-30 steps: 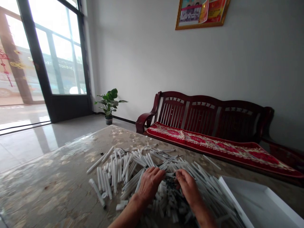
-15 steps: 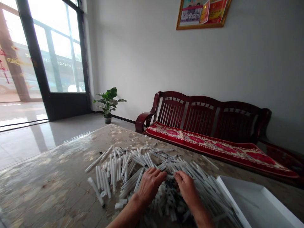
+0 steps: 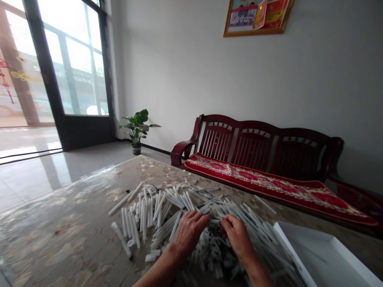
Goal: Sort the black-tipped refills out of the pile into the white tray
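Observation:
A heap of white plastic tubes lies across a marble-patterned tabletop, many of them side by side and others crossing. My left hand rests on the heap with its fingers curled over the tubes. My right hand is bent down into the heap a short way to the right. Between them lie small dark parts, partly hidden among short white pieces. A thicker white tube lies at the heap's left edge. Whether either hand grips a tube is hidden.
A shallow white tray stands at the table's right front, beside the heap. Beyond the table's far edge are a dark red wooden bench with a red cushion, a potted plant and a glass door.
The whole view has shifted and levelled slightly. Both hands remain in the heap at nearly the same places, and the tubes show no clear movement.

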Demonstrator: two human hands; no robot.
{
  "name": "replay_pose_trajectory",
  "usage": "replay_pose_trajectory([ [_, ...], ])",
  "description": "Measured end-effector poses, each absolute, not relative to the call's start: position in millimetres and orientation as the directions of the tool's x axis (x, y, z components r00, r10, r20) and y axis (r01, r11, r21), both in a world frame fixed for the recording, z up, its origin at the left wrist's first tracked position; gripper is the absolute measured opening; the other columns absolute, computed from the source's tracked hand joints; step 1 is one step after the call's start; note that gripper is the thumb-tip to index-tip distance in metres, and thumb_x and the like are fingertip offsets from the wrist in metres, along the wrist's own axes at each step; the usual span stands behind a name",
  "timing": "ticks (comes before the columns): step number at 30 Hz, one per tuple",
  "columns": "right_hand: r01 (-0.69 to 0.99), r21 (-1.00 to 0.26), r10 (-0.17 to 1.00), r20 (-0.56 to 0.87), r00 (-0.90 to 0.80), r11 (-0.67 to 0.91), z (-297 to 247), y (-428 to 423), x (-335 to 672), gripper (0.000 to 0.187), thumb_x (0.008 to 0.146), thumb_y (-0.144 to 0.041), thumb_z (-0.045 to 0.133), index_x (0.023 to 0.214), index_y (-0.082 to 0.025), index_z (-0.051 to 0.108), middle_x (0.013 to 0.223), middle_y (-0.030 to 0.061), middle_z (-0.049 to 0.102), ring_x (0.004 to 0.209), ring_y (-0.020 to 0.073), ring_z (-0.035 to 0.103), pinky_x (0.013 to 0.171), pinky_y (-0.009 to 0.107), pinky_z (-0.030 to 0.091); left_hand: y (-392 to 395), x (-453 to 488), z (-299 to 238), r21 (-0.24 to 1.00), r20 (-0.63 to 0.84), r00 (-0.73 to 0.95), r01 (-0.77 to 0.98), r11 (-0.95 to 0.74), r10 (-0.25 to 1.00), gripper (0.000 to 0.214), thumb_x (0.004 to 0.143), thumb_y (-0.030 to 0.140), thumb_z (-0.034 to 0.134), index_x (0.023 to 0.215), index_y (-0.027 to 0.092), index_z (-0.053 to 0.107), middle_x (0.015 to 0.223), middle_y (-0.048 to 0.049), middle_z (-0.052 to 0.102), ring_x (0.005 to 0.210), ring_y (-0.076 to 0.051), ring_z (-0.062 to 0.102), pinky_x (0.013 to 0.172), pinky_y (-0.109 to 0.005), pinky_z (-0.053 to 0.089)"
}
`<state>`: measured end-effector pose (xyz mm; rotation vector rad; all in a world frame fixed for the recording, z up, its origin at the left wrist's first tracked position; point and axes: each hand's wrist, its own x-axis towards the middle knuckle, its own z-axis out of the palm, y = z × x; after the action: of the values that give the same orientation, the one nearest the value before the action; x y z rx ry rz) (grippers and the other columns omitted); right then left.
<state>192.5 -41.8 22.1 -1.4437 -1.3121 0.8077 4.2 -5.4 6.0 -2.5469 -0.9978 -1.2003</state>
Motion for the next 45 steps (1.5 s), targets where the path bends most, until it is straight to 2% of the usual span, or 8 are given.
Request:
replay_pose_trajectory([
  [5, 0.331, -0.936, 0.965, 0.187, 0.184, 0.119, 25.5, -41.2, 194.3, 0.035, 0.075, -0.052, 0.063, 0.092, -0.022, 0.069, 0.082, 0.0039, 0.071, 0.067, 0.0206, 0.065, 0.054, 0.028, 0.049, -5.1, 3.4, 7.1, 0.146, 0.733, 0.441, 0.642, -0.753, 0.517, 0.010, 0.095, 0.026, 0.060, 0.096, 0.025, 0.069, 0.074, 0.0007, 0.068, 0.069, -0.018, 0.060, 0.065, -0.030, 0.040],
  [11, 0.498, -0.863, 0.959, 0.204, 0.194, 0.083, 21.6, -41.8, 195.8, 0.044, 0.083, -0.061, 0.054, 0.064, -0.023, 0.061, 0.052, -0.0012, 0.056, 0.050, 0.0169, 0.054, 0.049, 0.027, 0.042, -6.4, 5.5, 6.6, 0.129, 0.728, 0.467, 0.627, -0.768, 0.503, 0.009, 0.094, 0.026, 0.060, 0.097, 0.024, 0.069, 0.073, 0.0001, 0.069, 0.069, -0.018, 0.061, 0.065, -0.031, 0.041],
  [18, 0.339, -0.934, 0.961, 0.185, 0.206, 0.108, 28.7, -44.1, 192.8, 0.032, 0.075, -0.052, 0.065, 0.084, -0.022, 0.072, 0.069, 0.0025, 0.070, 0.064, 0.0219, 0.066, 0.048, 0.026, 0.045, -5.6, 7.8, 5.1, 0.182, 0.705, 0.442, 0.642, -0.744, 0.554, 0.007, 0.092, 0.022, 0.062, 0.093, 0.023, 0.069, 0.076, 0.0005, 0.072, 0.070, -0.018, 0.065, 0.064, -0.029, 0.044],
  [22, 0.281, -0.955, 0.964, 0.163, 0.212, 0.100, 26.2, -43.7, 192.3, 0.042, 0.075, -0.059, 0.064, 0.095, -0.022, 0.070, 0.076, 0.0037, 0.072, 0.063, 0.0216, 0.066, 0.043, 0.025, 0.043, -5.7, 7.4, 4.8, 0.185, 0.707, 0.436, 0.646, -0.741, 0.557, 0.009, 0.093, 0.022, 0.061, 0.095, 0.023, 0.069, 0.075, 0.0000, 0.073, 0.069, -0.018, 0.066, 0.064, -0.029, 0.044],
  [27, 0.336, -0.940, 0.973, 0.128, 0.193, 0.057, 22.0, -42.6, 193.0, 0.049, 0.077, -0.069, 0.060, 0.067, -0.021, 0.063, 0.056, 0.0009, 0.062, 0.050, 0.0184, 0.059, 0.045, 0.027, 0.044, -8.2, 8.8, 6.0, 0.182, 0.701, 0.440, 0.651, -0.737, 0.562, 0.005, 0.092, 0.022, 0.063, 0.092, 0.023, 0.068, 0.075, 0.0012, 0.072, 0.069, -0.018, 0.066, 0.065, -0.030, 0.044],
  [35, 0.161, -0.984, 0.968, 0.107, 0.229, 0.071, 37.2, -42.8, 199.8, 0.040, 0.065, -0.056, 0.071, 0.082, -0.021, 0.068, 0.072, 0.0052, 0.072, 0.067, 0.0257, 0.070, 0.052, 0.030, 0.052, -5.1, 8.1, 4.1, 0.226, 0.675, 0.394, 0.694, -0.683, 0.624, 0.010, 0.092, 0.019, 0.059, 0.084, 0.023, 0.065, 0.072, 0.0022, 0.072, 0.068, -0.016, 0.066, 0.063, -0.028, 0.043],
  [39, 0.177, -0.980, 0.953, 0.133, 0.272, 0.086, 40.1, -44.5, 201.1, 0.033, 0.067, -0.049, 0.067, 0.085, -0.021, 0.063, 0.083, 0.0055, 0.070, 0.070, 0.0227, 0.067, 0.048, 0.026, 0.048, -3.4, 6.4, 3.1, 0.226, 0.683, 0.386, 0.696, -0.681, 0.620, 0.009, 0.092, 0.021, 0.059, 0.086, 0.023, 0.065, 0.075, 0.0011, 0.072, 0.070, -0.017, 0.066, 0.066, -0.028, 0.044],
  [45, 0.247, -0.968, 0.972, 0.094, 0.213, 0.040, 32.3, -43.8, 192.1, 0.037, 0.072, -0.056, 0.063, 0.082, -0.021, 0.065, 0.059, -0.0017, 0.058, 0.052, 0.0156, 0.054, 0.044, 0.024, 0.040, -6.5, 8.7, 5.4, 0.179, 0.704, 0.411, 0.687, -0.704, 0.579, 0.009, 0.093, 0.024, 0.060, 0.086, 0.023, 0.066, 0.072, 0.0011, 0.071, 0.068, -0.017, 0.064, 0.065, -0.030, 0.041],
])
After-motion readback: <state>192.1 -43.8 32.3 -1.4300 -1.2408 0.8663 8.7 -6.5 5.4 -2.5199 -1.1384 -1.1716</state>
